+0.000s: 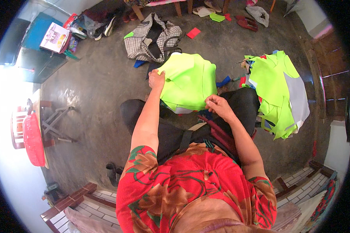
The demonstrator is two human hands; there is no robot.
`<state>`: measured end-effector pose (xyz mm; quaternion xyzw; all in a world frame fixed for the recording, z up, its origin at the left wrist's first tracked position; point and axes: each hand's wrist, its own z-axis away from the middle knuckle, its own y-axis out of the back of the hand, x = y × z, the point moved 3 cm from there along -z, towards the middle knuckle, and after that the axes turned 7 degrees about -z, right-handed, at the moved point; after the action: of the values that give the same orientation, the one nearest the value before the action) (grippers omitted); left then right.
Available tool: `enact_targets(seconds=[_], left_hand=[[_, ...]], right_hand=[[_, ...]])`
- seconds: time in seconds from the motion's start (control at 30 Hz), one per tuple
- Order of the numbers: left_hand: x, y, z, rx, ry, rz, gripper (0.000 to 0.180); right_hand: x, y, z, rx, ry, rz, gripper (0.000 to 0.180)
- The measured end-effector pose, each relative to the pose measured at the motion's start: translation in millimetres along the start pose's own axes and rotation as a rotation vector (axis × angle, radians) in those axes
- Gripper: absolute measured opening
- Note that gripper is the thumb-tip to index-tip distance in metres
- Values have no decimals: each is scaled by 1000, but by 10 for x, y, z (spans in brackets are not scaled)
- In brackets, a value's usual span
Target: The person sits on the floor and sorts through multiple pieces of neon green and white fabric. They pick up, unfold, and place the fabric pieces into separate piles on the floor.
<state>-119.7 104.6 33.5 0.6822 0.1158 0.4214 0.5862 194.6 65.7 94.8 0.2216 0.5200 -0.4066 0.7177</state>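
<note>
A stack of neon yellow-green fabric pieces (190, 87) lies before me, over and between my dark-trousered knees. My left hand (156, 80) grips the upper left edge of this fabric, thumb on top. At the lower right corner of the fabric is my right hand (218, 106), its fingers curled together in a pinch. Whatever sits between those fingertips is too small to make out. To my right rises a heap of neon and grey fabric pieces (278, 93), with bits of red and blue at its edge.
Beyond the stack, a black-and-white checked bag (153, 39) lies gaping on the concrete floor. A red scrap (193, 33) is beside it. Shoes (105, 29) and a blue cabinet (39, 39) stand far left. A red plastic basin (34, 139) is at the left, near a folding metal stand (58, 123).
</note>
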Motion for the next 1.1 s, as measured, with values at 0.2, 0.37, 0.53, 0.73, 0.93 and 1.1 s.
enact_targets(seconds=[0.2,0.37,0.53,0.73,0.93,1.1], left_hand=[[-194,-268,-359,-191,-76,-114,39],[-155,-291,-451,-301,-69,-115,32],[-212,-329,-499,-251,-137,-107,26],[-121,-180,-542,-88,-254,127,19],[40,157,-368,262,-381,141,47],[343,457,160,75,-466,311,34]], right_hand=[[132,2,-105,-44,-40,73,19],[115,-3,-139,-41,-40,111,20],[239,9,-199,-58,-44,120,20],[224,6,-201,-62,-66,98,21],[279,11,-205,-68,-25,175,24],[103,-94,-147,-191,62,90,20]])
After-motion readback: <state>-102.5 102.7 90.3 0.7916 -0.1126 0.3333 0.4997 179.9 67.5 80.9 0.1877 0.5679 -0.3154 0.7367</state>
